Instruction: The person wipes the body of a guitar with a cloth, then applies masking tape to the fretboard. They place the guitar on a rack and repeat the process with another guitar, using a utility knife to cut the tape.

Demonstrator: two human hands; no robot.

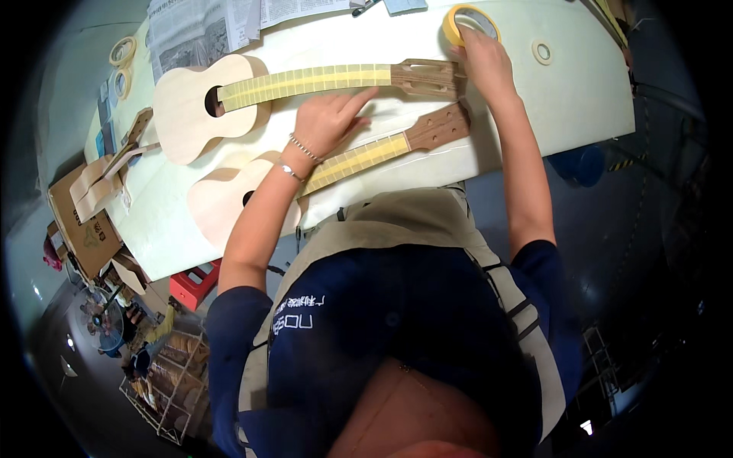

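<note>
Two unpainted ukuleles lie on the table with their heads to the right. The farther ukulele has yellow tape strips covering its fretboard and a dark slotted headstock. Nearer me is the second ukulele, its taped neck partly behind my left forearm. Between the two necks, my left hand is open, index finger stretched along the farther neck's near edge, holding nothing. At the far right, my right hand grips the near rim of a yellow roll of masking tape; its fingertips are partly hidden.
A smaller tape roll lies right of my right hand. Newspaper covers the far left of the pale table, with more tape rolls beside it. Wooden parts sit at the left edge. Below stands a red stool.
</note>
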